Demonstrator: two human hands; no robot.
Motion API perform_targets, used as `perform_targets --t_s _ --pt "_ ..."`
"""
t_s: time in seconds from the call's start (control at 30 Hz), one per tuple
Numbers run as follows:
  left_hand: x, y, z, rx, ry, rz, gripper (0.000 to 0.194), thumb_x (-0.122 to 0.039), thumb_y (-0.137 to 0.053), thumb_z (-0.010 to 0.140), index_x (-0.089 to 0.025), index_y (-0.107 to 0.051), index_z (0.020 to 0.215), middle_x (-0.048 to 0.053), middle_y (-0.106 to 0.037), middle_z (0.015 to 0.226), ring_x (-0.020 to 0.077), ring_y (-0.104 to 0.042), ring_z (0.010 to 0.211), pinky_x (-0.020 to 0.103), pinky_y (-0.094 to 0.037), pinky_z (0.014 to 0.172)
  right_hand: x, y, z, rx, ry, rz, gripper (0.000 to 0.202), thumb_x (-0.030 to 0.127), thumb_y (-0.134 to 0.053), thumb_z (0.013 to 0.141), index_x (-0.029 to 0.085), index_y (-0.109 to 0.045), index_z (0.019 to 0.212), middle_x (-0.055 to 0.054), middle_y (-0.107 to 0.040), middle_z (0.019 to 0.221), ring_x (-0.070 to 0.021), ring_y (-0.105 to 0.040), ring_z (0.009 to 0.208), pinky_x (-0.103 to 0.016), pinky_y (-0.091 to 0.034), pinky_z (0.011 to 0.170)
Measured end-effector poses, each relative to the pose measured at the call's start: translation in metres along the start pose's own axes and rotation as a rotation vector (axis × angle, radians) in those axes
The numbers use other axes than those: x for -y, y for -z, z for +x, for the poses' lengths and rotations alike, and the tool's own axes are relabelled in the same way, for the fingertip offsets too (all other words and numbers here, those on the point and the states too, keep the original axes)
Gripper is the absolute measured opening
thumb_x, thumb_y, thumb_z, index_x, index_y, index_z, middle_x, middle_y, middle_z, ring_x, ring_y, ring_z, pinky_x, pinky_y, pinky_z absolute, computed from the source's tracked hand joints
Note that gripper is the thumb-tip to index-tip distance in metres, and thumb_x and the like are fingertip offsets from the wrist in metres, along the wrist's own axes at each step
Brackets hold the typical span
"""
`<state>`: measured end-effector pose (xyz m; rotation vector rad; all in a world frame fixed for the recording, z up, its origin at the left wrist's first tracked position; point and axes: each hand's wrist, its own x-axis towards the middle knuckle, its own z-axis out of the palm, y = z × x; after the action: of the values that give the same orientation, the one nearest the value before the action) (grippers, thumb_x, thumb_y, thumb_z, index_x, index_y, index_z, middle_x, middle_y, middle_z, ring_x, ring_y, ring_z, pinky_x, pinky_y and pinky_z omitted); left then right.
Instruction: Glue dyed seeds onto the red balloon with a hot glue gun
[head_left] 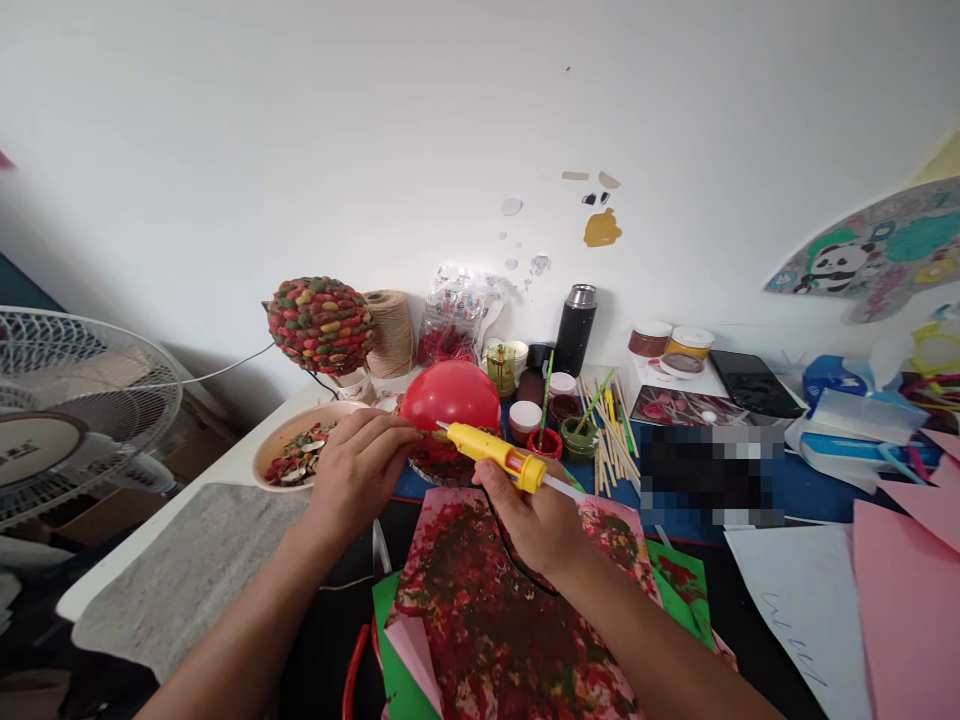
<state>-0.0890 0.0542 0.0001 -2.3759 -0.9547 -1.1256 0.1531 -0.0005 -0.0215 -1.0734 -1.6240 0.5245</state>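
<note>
Red balloon (451,393) at two o'clock from your left hand (361,455), its grip unclear, eleven from your right hand (538,515), clasping a glue gun (480,447)

Soft, diffuse light filled the scene, leaving the wall (375,150) pale across its middle and greyer toward the upper corners. Small glints sat on the red balloon (450,395). The lower left lay dim. Wide-angle distortion stretched the fan (45,445); 1 pixelated patch (712,475) obscured detail.
</note>
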Motion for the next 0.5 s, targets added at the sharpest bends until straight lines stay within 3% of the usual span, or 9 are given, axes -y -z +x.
perform_targets --t_s 0.2,0.5 --pt "0.0013 -0.0028 -0.0006 0.002 -0.003 -0.006 0.016 -0.017 -0.065 0.105 -0.024 -0.080 0.101 0.005 -0.085 0.099 0.0226 -0.073 0.093 0.036 -0.057 0.089 0.0028 0.0006 0.0006 0.027 0.059 -0.030 0.051 0.055 -0.051 0.113 0.023 -0.072 0.080 -0.004 -0.074 0.071 -0.0203 -0.069 0.064 -0.030 -0.049 0.063" --pt "0.0020 -0.0065 -0.0046 0.005 0.021 -0.030 0.024 -0.012 -0.061 0.104 -0.025 -0.082 0.105 0.007 -0.085 0.105 0.0232 -0.074 0.096 0.038 -0.058 0.092 0.0075 0.0014 0.0015 0.052 0.115 -0.089 0.050 0.055 -0.049 0.113 0.025 -0.076 0.083 -0.004 -0.075 0.073 -0.0218 -0.072 0.070 -0.030 -0.049 0.067"
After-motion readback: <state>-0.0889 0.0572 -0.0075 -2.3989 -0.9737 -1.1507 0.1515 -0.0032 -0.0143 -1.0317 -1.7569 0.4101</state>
